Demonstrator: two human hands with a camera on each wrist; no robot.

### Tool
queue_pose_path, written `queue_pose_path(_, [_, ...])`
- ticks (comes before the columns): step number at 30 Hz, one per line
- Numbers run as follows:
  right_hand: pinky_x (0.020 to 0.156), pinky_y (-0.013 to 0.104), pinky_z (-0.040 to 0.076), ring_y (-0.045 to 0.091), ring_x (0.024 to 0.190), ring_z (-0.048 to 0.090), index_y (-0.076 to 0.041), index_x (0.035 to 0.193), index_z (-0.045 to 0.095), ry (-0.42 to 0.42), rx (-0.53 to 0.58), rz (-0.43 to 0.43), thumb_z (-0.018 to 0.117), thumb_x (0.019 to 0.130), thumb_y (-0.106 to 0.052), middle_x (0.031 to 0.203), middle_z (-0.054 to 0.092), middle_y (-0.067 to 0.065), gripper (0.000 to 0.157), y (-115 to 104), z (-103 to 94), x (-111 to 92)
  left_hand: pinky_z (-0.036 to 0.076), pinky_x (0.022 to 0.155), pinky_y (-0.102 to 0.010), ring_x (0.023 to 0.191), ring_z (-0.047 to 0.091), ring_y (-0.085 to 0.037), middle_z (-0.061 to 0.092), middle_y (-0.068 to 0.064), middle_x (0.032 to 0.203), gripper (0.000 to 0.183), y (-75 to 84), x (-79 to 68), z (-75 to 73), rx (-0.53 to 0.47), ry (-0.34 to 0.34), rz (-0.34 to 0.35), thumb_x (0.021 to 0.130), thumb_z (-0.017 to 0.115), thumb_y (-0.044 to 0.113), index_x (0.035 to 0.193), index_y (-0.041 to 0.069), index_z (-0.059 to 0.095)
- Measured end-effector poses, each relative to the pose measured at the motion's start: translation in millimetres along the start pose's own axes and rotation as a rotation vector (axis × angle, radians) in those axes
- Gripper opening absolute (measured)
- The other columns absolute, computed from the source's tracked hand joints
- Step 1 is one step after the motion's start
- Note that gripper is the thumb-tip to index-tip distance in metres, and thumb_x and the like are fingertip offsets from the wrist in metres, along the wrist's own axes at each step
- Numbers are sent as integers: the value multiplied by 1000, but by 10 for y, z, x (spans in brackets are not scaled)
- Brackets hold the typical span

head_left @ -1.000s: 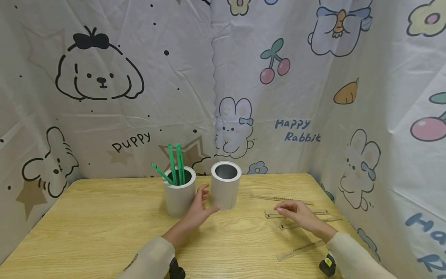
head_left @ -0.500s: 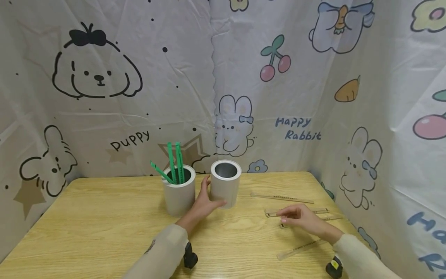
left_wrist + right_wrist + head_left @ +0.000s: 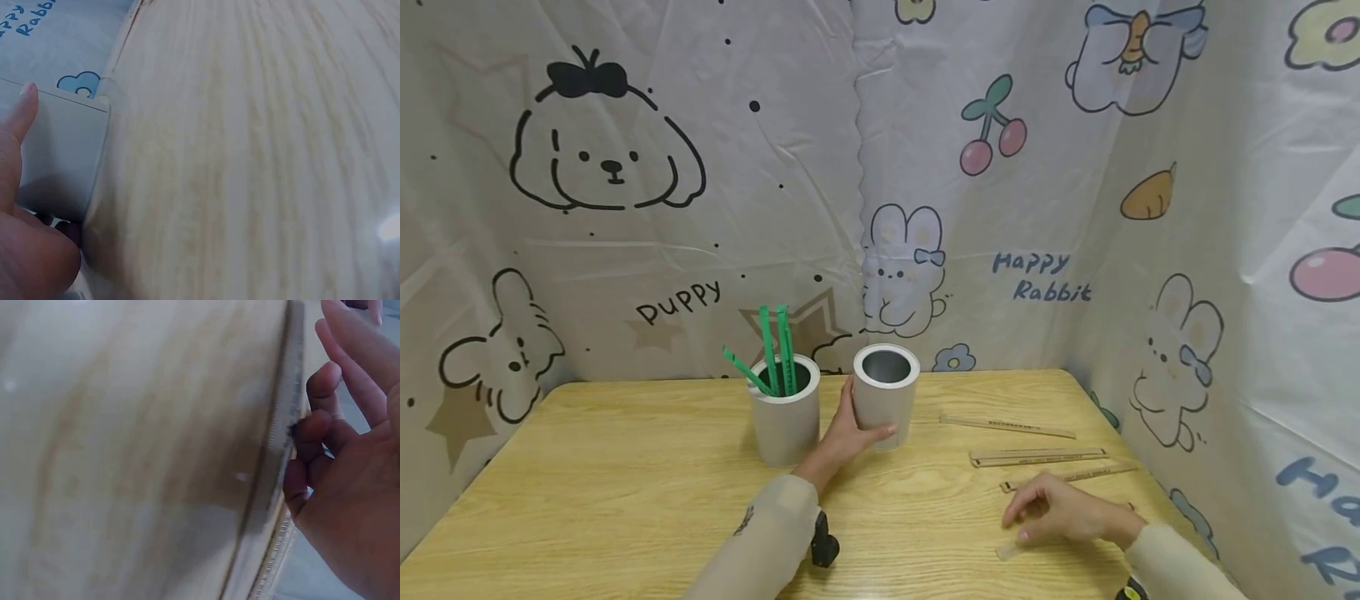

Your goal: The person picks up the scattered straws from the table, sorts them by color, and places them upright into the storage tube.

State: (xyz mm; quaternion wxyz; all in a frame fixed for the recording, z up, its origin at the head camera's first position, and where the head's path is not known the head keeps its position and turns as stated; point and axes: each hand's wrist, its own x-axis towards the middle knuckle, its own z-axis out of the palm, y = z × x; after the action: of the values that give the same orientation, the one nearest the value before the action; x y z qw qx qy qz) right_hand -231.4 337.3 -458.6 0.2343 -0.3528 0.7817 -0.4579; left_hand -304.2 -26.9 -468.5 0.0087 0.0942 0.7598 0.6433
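My left hand (image 3: 844,437) holds a white cylindrical cup (image 3: 887,402), thumb across its front and fingers at its left side. In the left wrist view the thumb lies along the wall of this cup (image 3: 65,150). The cup stands upright, and no contents show. My right hand (image 3: 1063,510) is above the nearest slim wrapped straw (image 3: 1007,551), hiding most of it. Its fingers are bent, with a gap between thumb and forefinger. In the right wrist view the fingertips come close to a wrapped straw (image 3: 284,394); whether they touch it I cannot tell.
Left of the held cup stands a second white cup (image 3: 786,429) with several green straws (image 3: 786,354) in it. Several wrapped straws (image 3: 1037,457) lie on the right of the wooden table (image 3: 625,500). A printed curtain (image 3: 775,208) hangs behind and at the sides.
My left hand has moved right, from between the cups onto the right cup. My right hand has moved down and nearer, from over the middle straws to the nearest one.
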Motion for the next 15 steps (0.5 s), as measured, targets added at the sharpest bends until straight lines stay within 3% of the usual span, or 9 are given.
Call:
queue_pose_path(6, [76,26,46,15,80,56,3,99,75,32,-50,-20,79,84,-10,86,61,29,20,22,64,-9,19,124,-63,151,27,-46,21,-26,166,112,-48,-24,-14,5,4,-34,84,84,15,163,14,4])
queue_pose_path(15, [72,22,49,-1,77,54,5,86,73,35,-49,-22,80,84,-14,82,62,28,20,32,97,-22,21,123,-63,148,30,-48,27,-27,163,112,-56,-16,12,52,12,12,81,84,8,162,8,7])
